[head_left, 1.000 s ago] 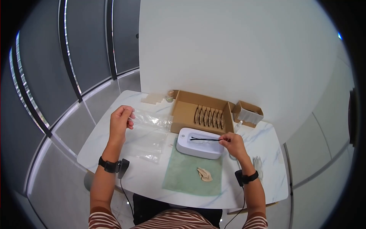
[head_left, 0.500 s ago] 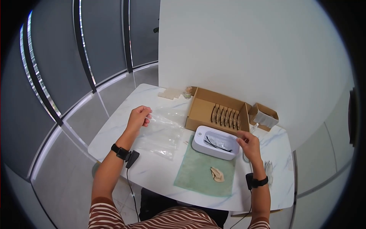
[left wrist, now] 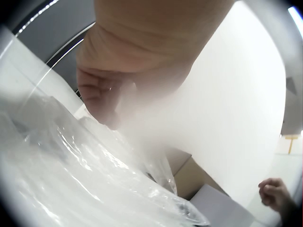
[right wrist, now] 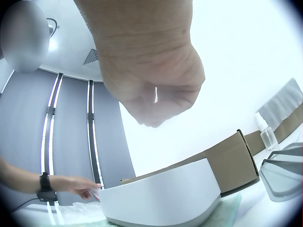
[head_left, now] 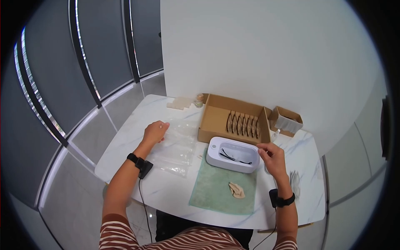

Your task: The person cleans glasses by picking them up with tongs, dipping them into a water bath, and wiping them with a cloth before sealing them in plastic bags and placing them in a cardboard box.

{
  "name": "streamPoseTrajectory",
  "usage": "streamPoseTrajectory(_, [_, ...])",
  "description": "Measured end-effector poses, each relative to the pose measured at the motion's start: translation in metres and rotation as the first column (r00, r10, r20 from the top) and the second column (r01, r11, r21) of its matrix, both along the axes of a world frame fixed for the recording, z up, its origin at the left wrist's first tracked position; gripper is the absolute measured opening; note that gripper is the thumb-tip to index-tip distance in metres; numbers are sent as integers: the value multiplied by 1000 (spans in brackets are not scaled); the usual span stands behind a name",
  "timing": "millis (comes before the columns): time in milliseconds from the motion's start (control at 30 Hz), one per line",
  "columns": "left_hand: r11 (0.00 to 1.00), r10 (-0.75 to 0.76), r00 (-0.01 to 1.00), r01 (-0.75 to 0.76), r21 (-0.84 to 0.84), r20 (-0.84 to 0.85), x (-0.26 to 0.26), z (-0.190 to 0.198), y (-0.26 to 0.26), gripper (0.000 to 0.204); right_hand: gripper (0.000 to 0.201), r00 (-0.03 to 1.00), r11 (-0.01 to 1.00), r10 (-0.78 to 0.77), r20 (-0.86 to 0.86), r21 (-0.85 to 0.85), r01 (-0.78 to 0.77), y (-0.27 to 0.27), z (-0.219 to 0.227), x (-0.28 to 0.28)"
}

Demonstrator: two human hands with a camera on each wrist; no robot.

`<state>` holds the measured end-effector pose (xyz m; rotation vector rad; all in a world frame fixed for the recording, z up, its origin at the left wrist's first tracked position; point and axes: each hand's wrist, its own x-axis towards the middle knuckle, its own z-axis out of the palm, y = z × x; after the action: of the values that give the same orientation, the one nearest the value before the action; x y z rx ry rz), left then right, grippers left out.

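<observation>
Clear plastic bags [head_left: 177, 146] lie crumpled at centre left of the head view, the left hand [head_left: 155, 132] resting on their upper edge, seemingly pinning them flat; whether it pinches them I cannot tell. At centre, black glasses [head_left: 234, 157] lie in the white tub [head_left: 214, 156], just left of the loosely curled, unladen right hand [head_left: 271, 157].

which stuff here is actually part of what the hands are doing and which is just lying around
In hand:
- left hand resting on clear plastic bags
- right hand beside white tub
- black glasses in the tub

Lying about:
- cardboard box
- green mat
- crumpled cloth
- small jar
</observation>
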<state>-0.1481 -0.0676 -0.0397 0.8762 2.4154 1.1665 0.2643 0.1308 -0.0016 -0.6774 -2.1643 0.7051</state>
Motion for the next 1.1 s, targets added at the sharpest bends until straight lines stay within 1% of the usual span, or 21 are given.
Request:
streamPoseTrajectory(33, [1000,-4,1000,4,-4,0,-4,-3,0,39,15,1000,1000,1,-9,-3,-1,-1,1,0])
streamPoseTrajectory(67, [996,-13,951,-14,-84,-309,-10,-8,0,44,15,1000,1000,-3,-9,-6,3,-1,1,0])
streamPoseTrajectory(100, [987,-47,809,-54,-154,-586,-9,-4,-1,50,15,1000,1000,2,-18,-3,-2,0,0,0])
streamPoseTrajectory(200, [973,-63,815,-79,-217,-577,-6,15,-6,52,14,999,1000,7,-37,-13,-8,-1,0,0])
streamPoseTrajectory(300, [980,-63,798,-65,-189,-599,-8,28,-10,51,14,998,1000,12,-58,-23,-14,-4,4,1])
streamPoseTrajectory(333, [991,-47,779,-40,-125,-625,-7,32,-11,46,13,998,1000,17,-68,-21,-19,-5,6,2])
streamPoseTrajectory(367, [992,-57,779,-29,-126,-625,-5,36,-10,46,13,998,1000,6,-68,-22,-8,-6,7,3])
streamPoseTrajectory(433, [999,-42,839,24,-41,-542,11,59,-12,40,13,995,999,30,-100,-40,-34,-7,8,6])
streamPoseTrajectory(467, [996,-11,822,62,69,-570,15,58,-10,29,13,995,999,18,-100,-40,-22,-9,9,7])
streamPoseTrajectory(500, [995,-22,822,74,69,-568,23,60,-8,29,13,995,999,26,-92,-36,-29,-10,11,8])
streamPoseTrajectory(533, [966,29,814,127,226,-580,36,65,-5,23,13,996,999,32,-83,-31,-34,-12,13,10])
streamPoseTrajectory(567, [909,79,811,181,376,-580,48,70,-2,21,13,997,999,15,-80,-28,-17,-15,17,12])
streamPoseTrajectory(600, [904,65,814,197,380,-577,60,74,2,21,12,997,1000,19,-78,-4,-20,-19,21,14])
streamPoseTrajectory(667, [815,157,797,229,533,-583,81,80,9,31,12,999,1000,5,-34,14,-5,-29,35,22])
streamPoseTrajectory(700, [808,140,803,246,536,-579,90,80,13,31,12,999,1000,-18,-29,17,18,-33,40,27])
streamPoseTrajectory(767, [725,200,826,237,647,-527,104,81,16,40,11,997,1000,-16,-80,13,17,-37,44,35])
streamPoseTrajectory(800, [690,201,819,271,671,-537,111,83,18,45,11,996,998,-40,-84,-43,36,-38,45,39])
streamPoseTrajectory(933, [622,103,889,292,726,-446,139,89,27,47,11,992,994,-109,-57,9,109,-39,54,60])
streamPoseTrajectory(1000, [557,72,929,264,787,-363,149,87,35,49,18,944,974,-228,240,67,218,-33,54,73])
streamPoseTrajectory(1033, [552,63,931,267,790,-359,152,84,40,49,18,940,971,-240,243,71,229,-28,49,80])
streamPoseTrajectory(1100, [551,33,937,274,788,-348,154,74,48,50,30,864,958,-277,420,187,216,-16,28,92])
